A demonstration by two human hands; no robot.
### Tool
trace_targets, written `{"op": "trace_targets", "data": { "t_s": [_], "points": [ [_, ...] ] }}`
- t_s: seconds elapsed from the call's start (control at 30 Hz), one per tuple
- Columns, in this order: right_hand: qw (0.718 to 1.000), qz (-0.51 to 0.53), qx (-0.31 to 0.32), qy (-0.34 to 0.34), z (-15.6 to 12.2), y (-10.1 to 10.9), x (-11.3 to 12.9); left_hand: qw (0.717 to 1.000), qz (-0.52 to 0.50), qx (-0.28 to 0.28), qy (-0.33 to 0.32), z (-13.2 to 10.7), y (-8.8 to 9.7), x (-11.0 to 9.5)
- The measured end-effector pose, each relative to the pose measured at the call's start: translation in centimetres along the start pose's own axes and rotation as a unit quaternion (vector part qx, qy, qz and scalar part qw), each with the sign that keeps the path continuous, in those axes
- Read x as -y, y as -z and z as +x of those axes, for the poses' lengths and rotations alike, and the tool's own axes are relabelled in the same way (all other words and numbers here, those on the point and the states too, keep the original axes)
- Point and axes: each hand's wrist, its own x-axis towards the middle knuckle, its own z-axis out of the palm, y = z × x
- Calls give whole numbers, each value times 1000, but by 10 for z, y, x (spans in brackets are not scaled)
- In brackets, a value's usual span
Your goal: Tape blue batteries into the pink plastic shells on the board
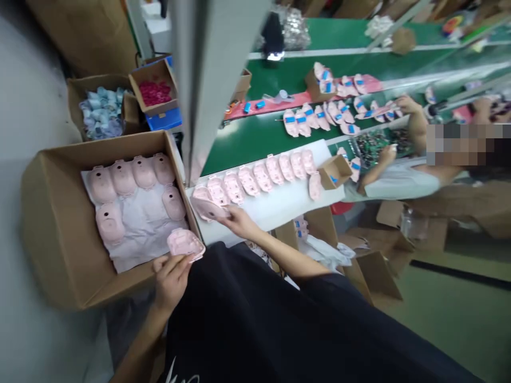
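My left hand [171,277] is closed on a pink plastic shell [186,243] at the near edge of a big cardboard box [56,223]. Inside the box, several more pink shells [131,178] lie on white paper. My right hand [238,221] grips another pink shell [209,208] at the left end of a white board [279,205]. A row of pink shells [263,175] lies side by side along that board.
A grey post [211,80] rises between the box and the green conveyor belt [255,138]. More pink shells with blue parts [319,114] lie on the belt. A co-worker's hands [393,130] work at the right. Small cardboard boxes [154,88] with parts stand at the back left.
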Motion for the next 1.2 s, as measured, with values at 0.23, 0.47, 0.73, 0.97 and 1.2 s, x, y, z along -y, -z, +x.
{"op": "trace_targets", "data": {
  "t_s": [0.23,0.47,0.73,0.97,1.2],
  "points": [
    [950,-146,-157,-228,-188,182,-121,962,-35,170,-212,81,-130,-95],
    [918,-10,-297,-261,-244,261,-300,944,-53,292,-141,119,-343,-191],
    [814,276,-406,-311,-212,297,-414,920,-14,388,-50,149,-506,-244],
    [760,362,-400,-362,-191,286,-443,907,27,421,6,163,-551,-251],
    [763,335,-373,-408,-169,293,-453,893,32,449,26,169,-574,-257]
  ]
}}
